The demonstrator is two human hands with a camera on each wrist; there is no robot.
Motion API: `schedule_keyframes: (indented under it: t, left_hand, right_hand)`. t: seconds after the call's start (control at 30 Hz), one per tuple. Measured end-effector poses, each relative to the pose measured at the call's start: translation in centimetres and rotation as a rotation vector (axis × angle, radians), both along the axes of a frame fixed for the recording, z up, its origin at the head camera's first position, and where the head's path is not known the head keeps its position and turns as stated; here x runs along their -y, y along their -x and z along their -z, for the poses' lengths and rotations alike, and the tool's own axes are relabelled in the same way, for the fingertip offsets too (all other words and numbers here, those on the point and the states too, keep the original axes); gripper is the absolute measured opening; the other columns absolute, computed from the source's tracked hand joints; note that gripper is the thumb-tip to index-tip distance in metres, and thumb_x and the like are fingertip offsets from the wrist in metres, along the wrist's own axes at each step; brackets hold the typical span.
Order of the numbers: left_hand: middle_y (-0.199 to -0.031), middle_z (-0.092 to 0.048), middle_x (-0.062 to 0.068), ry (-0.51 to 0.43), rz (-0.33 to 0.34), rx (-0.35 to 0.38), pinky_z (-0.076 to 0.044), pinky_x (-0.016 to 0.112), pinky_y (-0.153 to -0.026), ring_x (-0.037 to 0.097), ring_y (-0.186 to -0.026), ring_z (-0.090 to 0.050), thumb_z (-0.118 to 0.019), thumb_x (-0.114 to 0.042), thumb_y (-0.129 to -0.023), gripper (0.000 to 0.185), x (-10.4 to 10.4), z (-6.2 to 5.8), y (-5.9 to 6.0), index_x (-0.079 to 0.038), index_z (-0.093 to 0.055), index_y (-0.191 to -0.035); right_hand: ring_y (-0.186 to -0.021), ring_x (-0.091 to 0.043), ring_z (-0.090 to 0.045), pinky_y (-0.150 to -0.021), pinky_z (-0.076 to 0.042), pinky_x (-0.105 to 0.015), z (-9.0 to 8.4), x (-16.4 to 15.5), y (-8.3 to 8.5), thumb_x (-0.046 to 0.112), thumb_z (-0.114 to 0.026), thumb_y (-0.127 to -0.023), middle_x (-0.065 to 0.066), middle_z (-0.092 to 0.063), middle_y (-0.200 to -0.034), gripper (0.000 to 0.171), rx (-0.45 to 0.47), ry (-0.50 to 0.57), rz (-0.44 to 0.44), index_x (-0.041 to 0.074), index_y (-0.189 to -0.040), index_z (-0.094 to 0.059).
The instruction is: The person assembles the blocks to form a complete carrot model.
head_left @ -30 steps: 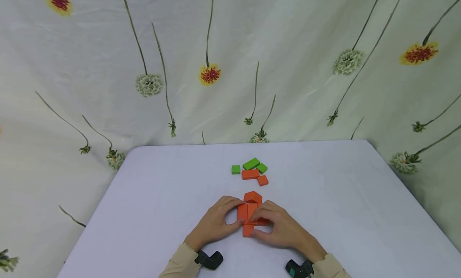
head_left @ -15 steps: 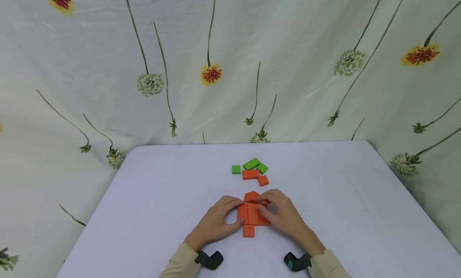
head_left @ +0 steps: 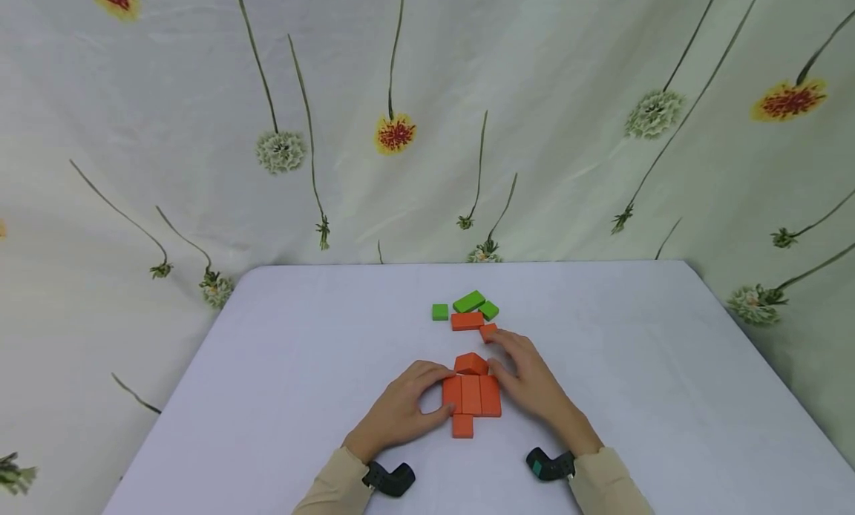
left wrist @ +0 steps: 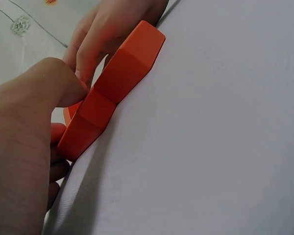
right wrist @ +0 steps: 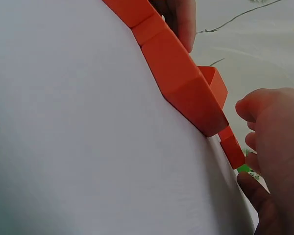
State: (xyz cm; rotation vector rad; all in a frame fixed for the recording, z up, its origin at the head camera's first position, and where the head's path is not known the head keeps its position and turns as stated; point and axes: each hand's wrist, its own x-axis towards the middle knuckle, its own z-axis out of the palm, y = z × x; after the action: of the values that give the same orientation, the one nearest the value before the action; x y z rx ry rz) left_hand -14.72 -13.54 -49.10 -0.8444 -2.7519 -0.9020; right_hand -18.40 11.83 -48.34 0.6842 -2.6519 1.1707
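My left hand (head_left: 401, 405) pinches the left orange block (head_left: 451, 393), its index finger at the far end and thumb at the near end. A middle block (head_left: 470, 395) and a right block (head_left: 490, 396) lie tight against it. A small orange block (head_left: 462, 427) adjoins the near side, and a peaked orange block (head_left: 470, 363) the far side. My right hand (head_left: 537, 385) reaches forward with parted fingers. Its fingertips are right at a loose small orange block (head_left: 488, 332), while the thumb is beside the peaked block. In the left wrist view, the joined blocks (left wrist: 127, 63) show edge-on.
Behind the joined blocks lie a long orange block (head_left: 467, 321), a green square block (head_left: 440, 312), a long green block (head_left: 469, 301) and a small green block (head_left: 489, 310). They rest on a white-covered table (head_left: 320, 329) before a flowered curtain (head_left: 548, 129).
My right hand has left the joined blocks, moving from the near small block past the right block and forward to the loose small orange block. The left hand has stayed in place.
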Motion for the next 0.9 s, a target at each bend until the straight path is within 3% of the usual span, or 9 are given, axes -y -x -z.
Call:
schedule_keyframes:
  t: [0.2,0.4,0.63,0.9]
  left_hand:
    - [-0.126,-0.055,-0.016,0.012,-0.008,-0.001,-0.048,0.029,-0.101,0.001,-0.12,-0.048,-0.064,-0.049,-0.087,0.047,0.0,0.1,0.09,-0.027,-0.059,-0.128]
    - [-0.125,-0.056,-0.015,0.015,-0.01,0.0,-0.048,0.029,-0.101,0.002,-0.12,-0.049,-0.064,-0.049,-0.087,0.046,-0.07,0.06,0.02,-0.027,-0.059,-0.128]
    - [-0.126,-0.056,-0.015,0.017,-0.013,-0.001,-0.048,0.029,-0.101,0.002,-0.12,-0.049,-0.063,-0.048,-0.088,0.046,-0.15,-0.06,-0.04,-0.026,-0.059,-0.128]
    - [-0.126,-0.056,-0.015,0.025,-0.018,0.011,-0.048,0.029,-0.1,0.002,-0.12,-0.048,-0.062,-0.05,-0.088,0.046,-0.09,0.09,-0.04,-0.028,-0.058,-0.129]
  right_hand:
    - [-0.135,-0.024,-0.039,-0.108,-0.04,-0.051,0.12,-0.23,0.44,0.024,-0.056,-0.096,-0.002,-0.045,-0.147,0.046,-0.029,-0.043,-0.015,0.017,-0.141,-0.049]
    - [-0.129,-0.022,-0.042,-0.104,-0.044,-0.048,0.47,-0.3,0.69,0.021,-0.058,-0.095,-0.002,-0.049,-0.143,0.044,-0.071,-0.082,0.045,0.016,-0.138,-0.052]
    - [-0.115,-0.024,-0.049,-0.095,-0.05,-0.043,0.58,-0.33,0.77,0.014,-0.064,-0.09,-0.008,-0.056,-0.122,0.036,-0.104,-0.074,0.117,0.01,-0.125,-0.064]
    - [-0.104,-0.018,-0.054,-0.089,-0.053,-0.037,0.85,-0.46,0.96,0.014,-0.07,-0.087,-0.003,-0.057,-0.113,0.021,-0.094,-0.053,0.175,0.015,-0.108,-0.069]
